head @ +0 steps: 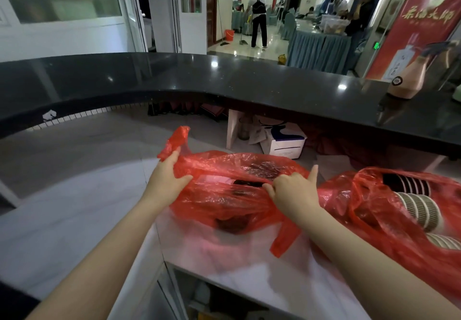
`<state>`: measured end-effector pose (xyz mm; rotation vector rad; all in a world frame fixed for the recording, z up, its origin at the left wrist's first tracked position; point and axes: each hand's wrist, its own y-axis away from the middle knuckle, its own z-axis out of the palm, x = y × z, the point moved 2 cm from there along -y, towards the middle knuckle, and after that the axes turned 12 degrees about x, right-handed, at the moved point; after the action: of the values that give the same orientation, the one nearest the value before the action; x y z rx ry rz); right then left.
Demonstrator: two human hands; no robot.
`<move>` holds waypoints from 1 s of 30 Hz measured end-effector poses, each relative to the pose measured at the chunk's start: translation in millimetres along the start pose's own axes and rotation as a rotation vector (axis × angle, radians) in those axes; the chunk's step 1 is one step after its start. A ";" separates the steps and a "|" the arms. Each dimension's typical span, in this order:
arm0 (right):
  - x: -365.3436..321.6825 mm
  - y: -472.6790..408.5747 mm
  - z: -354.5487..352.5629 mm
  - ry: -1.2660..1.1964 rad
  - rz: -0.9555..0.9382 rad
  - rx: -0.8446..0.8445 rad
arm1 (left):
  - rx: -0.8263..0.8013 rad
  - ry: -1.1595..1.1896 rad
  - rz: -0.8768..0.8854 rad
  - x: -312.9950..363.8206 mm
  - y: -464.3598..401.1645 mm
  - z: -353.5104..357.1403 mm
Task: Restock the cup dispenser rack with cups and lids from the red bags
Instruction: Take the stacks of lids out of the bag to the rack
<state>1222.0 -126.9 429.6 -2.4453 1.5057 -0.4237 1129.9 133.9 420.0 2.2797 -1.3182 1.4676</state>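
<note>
Two red plastic bags lie on the white counter (74, 220). The nearer red bag (224, 195) sits in the middle, with dark round lids (264, 170) showing through its film. My left hand (167, 177) grips the bag's left handle and edge. My right hand (291, 190) pinches the bag's rim at its mouth, index finger sticking up. The second red bag (389, 207) lies to the right, holding stacks of ribbed paper cups (419, 207) on their sides. No dispenser rack is in view.
A curved black raised countertop (224, 80) runs across behind the white counter. A white box (287, 142) and papers sit beneath it. A pink bottle (409, 75) and a red poster (419, 20) stand at the right. People stand in the hall beyond.
</note>
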 end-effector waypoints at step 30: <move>6.9 -32.6 21.3 -0.053 -0.039 0.269 | -0.497 -0.807 1.033 54.7 -7.5 14.5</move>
<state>1259.7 -117.6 422.0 -2.2598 1.2894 -0.5269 1153.1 98.3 458.1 1.8953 -2.9264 0.0761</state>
